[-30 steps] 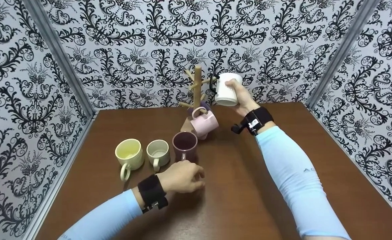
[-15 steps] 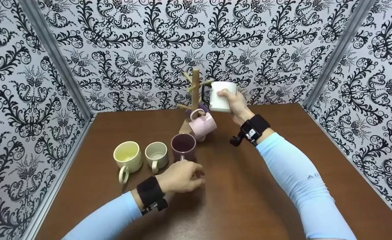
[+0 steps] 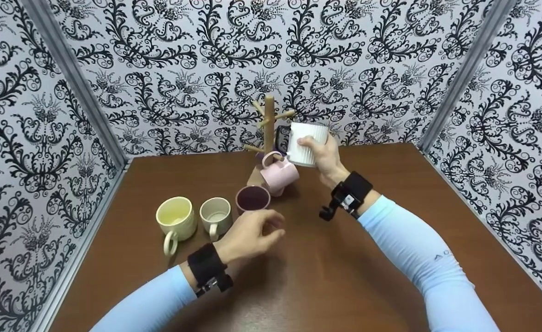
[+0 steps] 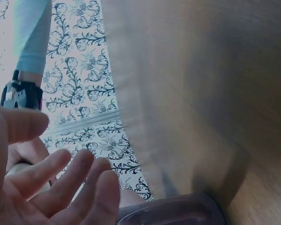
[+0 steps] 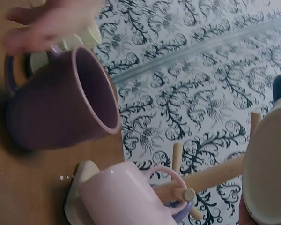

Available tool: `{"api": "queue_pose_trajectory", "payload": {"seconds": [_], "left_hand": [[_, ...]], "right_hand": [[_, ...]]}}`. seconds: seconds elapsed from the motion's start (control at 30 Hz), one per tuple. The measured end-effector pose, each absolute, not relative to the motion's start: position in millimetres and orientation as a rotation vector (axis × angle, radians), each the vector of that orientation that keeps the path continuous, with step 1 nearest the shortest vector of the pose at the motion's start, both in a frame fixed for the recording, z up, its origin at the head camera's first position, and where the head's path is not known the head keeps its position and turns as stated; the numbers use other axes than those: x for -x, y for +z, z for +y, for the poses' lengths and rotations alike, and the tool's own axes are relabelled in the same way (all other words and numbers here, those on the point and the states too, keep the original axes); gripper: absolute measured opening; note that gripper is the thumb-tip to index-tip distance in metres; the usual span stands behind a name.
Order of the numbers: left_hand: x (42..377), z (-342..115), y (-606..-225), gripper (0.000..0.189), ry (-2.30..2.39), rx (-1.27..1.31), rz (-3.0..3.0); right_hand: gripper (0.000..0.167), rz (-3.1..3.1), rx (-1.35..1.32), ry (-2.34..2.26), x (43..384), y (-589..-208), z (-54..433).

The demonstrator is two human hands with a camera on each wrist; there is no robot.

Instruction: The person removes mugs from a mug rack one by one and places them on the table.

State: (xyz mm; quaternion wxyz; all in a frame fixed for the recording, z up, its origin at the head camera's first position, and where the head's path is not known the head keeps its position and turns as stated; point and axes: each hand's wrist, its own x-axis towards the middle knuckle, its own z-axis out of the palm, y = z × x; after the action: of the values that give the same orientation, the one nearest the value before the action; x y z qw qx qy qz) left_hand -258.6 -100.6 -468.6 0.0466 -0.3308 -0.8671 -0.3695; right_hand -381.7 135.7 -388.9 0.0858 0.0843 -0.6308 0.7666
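My right hand [image 3: 324,154] grips a white ribbed mug [image 3: 305,145] around its side, raised just right of the wooden mug tree [image 3: 269,121]. In the right wrist view, the mug's dark handle [image 5: 279,89] shows at the right edge. My left hand [image 3: 250,233] hovers with loosely bent fingers over the handle side of a dark purple mug [image 3: 252,199], hiding that mug's lower front in the head view. A pink mug [image 3: 280,174] hangs tilted by its handle from a lower peg. Behind it, a violet mug [image 5: 181,213] is mostly hidden.
Left of the purple mug stand a small grey-beige mug [image 3: 216,216] and a pale yellow mug [image 3: 176,219], both upright with handles toward me. Bare pegs [image 3: 284,114] stick out near the tree's top. Patterned walls [image 3: 183,78] enclose the brown table [image 3: 344,258].
My right hand has lowered the white mug from beside the upper pegs to just above the pink mug. My left hand has shifted slightly up toward the purple mug.
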Motion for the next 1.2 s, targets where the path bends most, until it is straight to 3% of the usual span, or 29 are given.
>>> {"api": "queue_pose_trajectory", "payload": {"seconds": [0.43,0.77,1.0,1.2], "left_hand": [[270,-96,-452,0.020,-1.455,0.721,-2.333],[276,-95,-438,0.033,-1.768,0.599,-2.143],[277,-92,-426,0.024,-1.927,0.535,-2.118],[279,-90,-418,0.039,-2.216,0.499,-2.121]], "right_hand": [[0.074,-1.794,-0.439,2.118,353,-408,129],[0.079,-1.755,-0.630,2.131,335,-435,123],[0.087,-1.787,-0.750,2.043,328,-444,123],[0.094,-1.783,-0.844,2.019,326,-451,128]]}}
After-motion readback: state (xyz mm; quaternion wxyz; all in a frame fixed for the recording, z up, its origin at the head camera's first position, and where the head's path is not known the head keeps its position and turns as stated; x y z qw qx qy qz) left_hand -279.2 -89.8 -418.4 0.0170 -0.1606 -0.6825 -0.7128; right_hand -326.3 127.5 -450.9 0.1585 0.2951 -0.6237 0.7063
